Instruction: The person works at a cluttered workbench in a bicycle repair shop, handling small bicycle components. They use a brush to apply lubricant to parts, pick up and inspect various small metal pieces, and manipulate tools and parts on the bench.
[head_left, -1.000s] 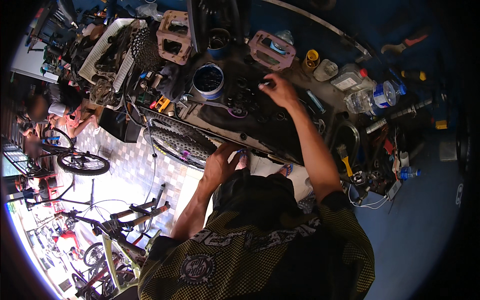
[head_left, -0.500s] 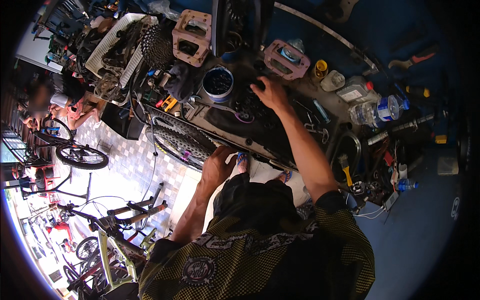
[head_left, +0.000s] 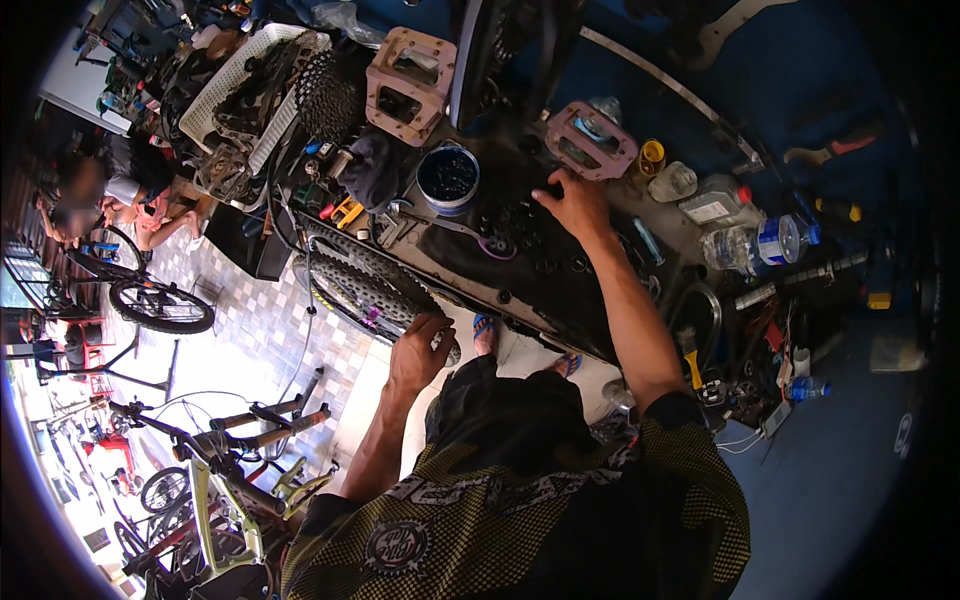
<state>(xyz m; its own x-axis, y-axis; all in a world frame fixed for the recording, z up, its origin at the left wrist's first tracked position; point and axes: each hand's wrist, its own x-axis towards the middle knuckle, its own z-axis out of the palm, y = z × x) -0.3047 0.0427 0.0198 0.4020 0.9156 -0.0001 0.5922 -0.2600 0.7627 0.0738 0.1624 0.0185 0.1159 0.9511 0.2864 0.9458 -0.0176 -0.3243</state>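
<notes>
Left hand point(head_left: 418, 352) shifted leftward, cluttered workbench point(head_left: 662, 214), tiled floor point(head_left: 240, 265)

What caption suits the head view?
Right hand above a cluttered workbench, left hand beside a knobby bicycle tire.

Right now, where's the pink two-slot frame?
Head view, upper part, right of centre: the pink frame is just beyond the right hand, left of the yellow cup.

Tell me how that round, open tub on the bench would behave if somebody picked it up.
The tub would probably keep its shape, since its rim looks evenly round. With dark contents inside, it may feel heavier than an empty one. Its open top suggests those contents could spill if it tipped.
</notes>
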